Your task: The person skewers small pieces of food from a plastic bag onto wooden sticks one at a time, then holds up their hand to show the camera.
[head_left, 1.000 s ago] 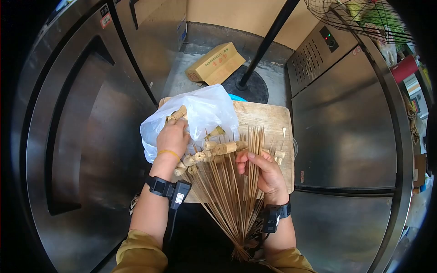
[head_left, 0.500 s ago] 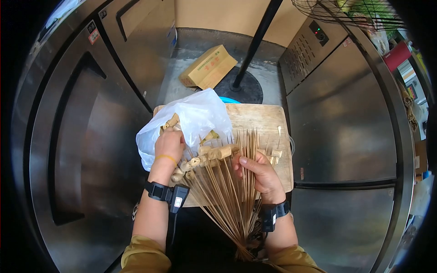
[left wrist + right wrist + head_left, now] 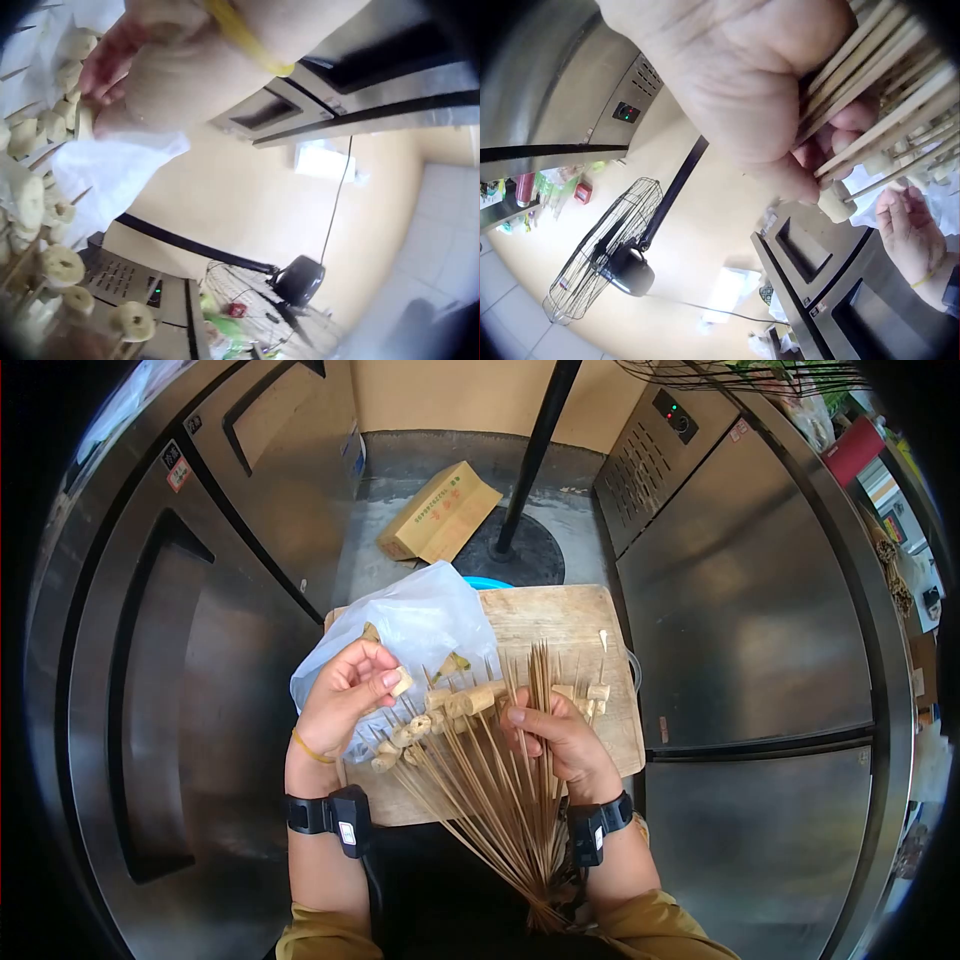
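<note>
My left hand (image 3: pixel 345 695) pinches a short pale food roll (image 3: pixel 402 681) between thumb and fingers, beside a white plastic bag (image 3: pixel 430 610). With my right hand (image 3: pixel 568 738) I grip thin bamboo skewers (image 3: pixel 541 670), their bare points standing above the fingers. They belong to a large bundle (image 3: pixel 505 845) that fans out from near my lap. Similar rolls (image 3: pixel 412 732) are threaded near the tips of several skewers, left of the right hand; a few more (image 3: pixel 598 692) sit to its right. In the left wrist view, rolls (image 3: pixel 64 264) show layered, hollow ends.
Under the bag and skewer tips lies a wooden board (image 3: pixel 560 610). Steel cabinets flank me, one on the left (image 3: pixel 240 690) and one on the right (image 3: pixel 740 630). Beyond the board are a cardboard box (image 3: pixel 440 515) and a black pole on a round base (image 3: pixel 515 550).
My left hand has come out of the bag's mouth toward the skewer tips, now with a pale roll in its fingers. The right hand stays on the skewers. The head view has shifted slightly.
</note>
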The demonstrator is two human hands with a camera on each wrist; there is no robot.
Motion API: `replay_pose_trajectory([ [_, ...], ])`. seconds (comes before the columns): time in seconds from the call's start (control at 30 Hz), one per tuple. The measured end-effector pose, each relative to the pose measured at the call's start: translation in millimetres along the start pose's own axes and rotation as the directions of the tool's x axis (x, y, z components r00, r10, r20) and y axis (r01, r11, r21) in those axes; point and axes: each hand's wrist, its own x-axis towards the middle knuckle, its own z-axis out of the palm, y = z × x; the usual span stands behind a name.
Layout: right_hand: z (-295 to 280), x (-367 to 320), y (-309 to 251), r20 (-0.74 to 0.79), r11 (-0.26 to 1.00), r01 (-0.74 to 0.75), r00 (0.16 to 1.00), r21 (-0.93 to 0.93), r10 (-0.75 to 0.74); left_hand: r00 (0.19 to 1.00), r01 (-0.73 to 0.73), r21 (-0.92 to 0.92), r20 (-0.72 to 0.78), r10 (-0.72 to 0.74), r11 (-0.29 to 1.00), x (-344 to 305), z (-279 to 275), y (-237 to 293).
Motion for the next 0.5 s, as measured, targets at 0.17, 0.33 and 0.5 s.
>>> replay_pose_trajectory([
  [0.17, 3.3, 2.9, 2.2, -0.034, 0.999, -0.017, 0.999, -0.028, 0.016, 0.962, -0.031, -0.45, 0.23, 0.15, 0.893, -8.7, 26.3, 5.5],
  [0.33, 5.7, 3.1, 2.0, -0.081, 0.998, -0.036, 0.996, -0.053, 0.031, 0.944, -0.085, -0.308, 0.278, 0.175, 0.948, -2.6, 61.0, 1.7],
  [0.5, 2.8, 1.2, 1.9, 0.001, 0.998, -0.031, 1.0, 0.051, 0.031, 0.995, 0.0, -0.212, 0.093, 0.02, 0.977, 4.9, 71.8, -13.5],
])
